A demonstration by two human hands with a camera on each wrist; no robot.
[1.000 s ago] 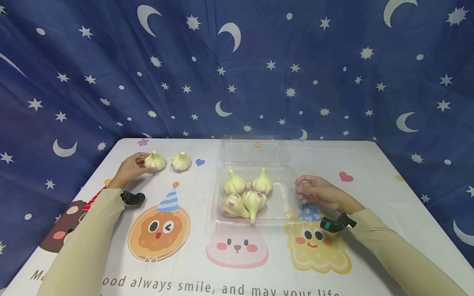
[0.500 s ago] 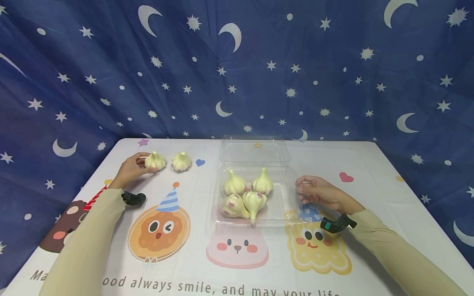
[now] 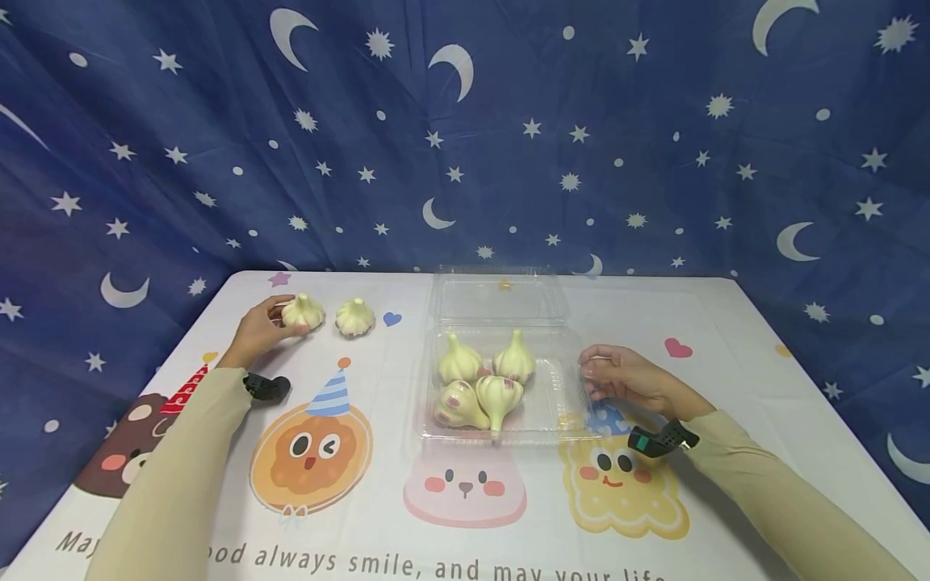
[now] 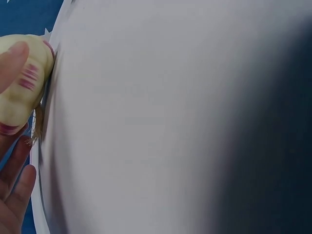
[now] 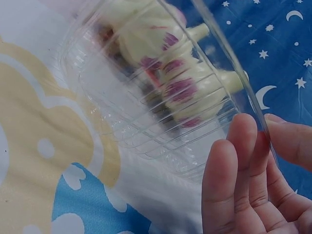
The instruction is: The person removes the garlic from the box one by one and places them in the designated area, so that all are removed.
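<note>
At the back left of the table, my left hand [image 3: 260, 330] holds a pale garlic bulb [image 3: 303, 312] between thumb and fingers. The left wrist view shows purple marks and a tuft of roots on this bulb [image 4: 22, 83], with the thumb laid over it. A second bulb [image 3: 354, 317] stands upright just to its right. Several more bulbs [image 3: 515, 359] fill the left part of a clear plastic clamshell box [image 3: 559, 403]. My right hand [image 3: 626, 378] pinches the right rim of that box, thumb on one side and fingers on the other, as the right wrist view shows.
The box's hinged lid [image 3: 501, 298] lies folded back behind it. A white tablecloth [image 3: 392, 484] with printed cartoon figures and lettering covers the table. Behind the table's far edge hangs a blue curtain [image 3: 508, 210] with moons and stars.
My left wrist and sleeve have shifted slightly, and the held garlic bulb has risen a touch in the head view. The right hand and the box have stayed in place.
</note>
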